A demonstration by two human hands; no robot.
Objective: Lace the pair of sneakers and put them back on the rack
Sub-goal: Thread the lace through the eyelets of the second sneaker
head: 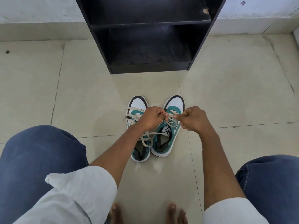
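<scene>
Two teal and white sneakers stand side by side on the tiled floor, toes pointing at the rack. The left sneaker (137,104) has loose cream laces (129,118) spilling over its side. Over the right sneaker (176,102), my left hand (150,118) and my right hand (192,120) each pinch a strand of its cream lace (171,116) above the eyelets. The dark shoe rack (148,25) stands beyond the sneakers, its lower shelves bare.
Beige floor tiles (80,94) spread around the shoes. A pale wall (32,10) runs behind the rack. My knees in blue jeans (40,156) flank the view, and my bare toes (173,207) show at the bottom.
</scene>
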